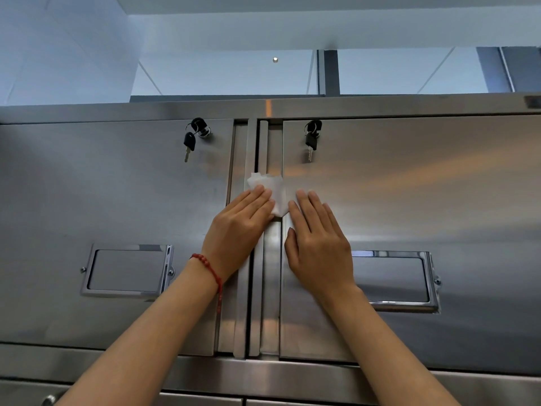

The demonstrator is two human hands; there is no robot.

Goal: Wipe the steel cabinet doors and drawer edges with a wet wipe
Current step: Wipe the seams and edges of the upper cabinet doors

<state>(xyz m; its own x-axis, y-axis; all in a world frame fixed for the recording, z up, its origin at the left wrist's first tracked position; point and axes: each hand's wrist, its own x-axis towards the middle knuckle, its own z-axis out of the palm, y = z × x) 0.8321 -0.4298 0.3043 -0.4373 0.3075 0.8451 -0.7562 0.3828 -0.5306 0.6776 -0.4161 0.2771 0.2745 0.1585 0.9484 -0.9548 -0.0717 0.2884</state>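
Observation:
Two steel cabinet doors face me, a left door [111,206] and a right door [424,194], meeting at vertical handle strips [265,288] in the middle. A white wet wipe [273,191] lies crumpled over the middle strips. My left hand [237,227], with a red bead bracelet on its wrist, presses the wipe with straight fingers. My right hand [317,241] lies flat on the inner edge of the right door, fingertips beside the wipe.
Keys hang from a lock on each door, the left keys [194,136] and the right keys [311,139]. Each door has a framed label holder, one at the left [127,271] and one at the right [407,281]. Drawer fronts [205,401] show below, a ceiling above.

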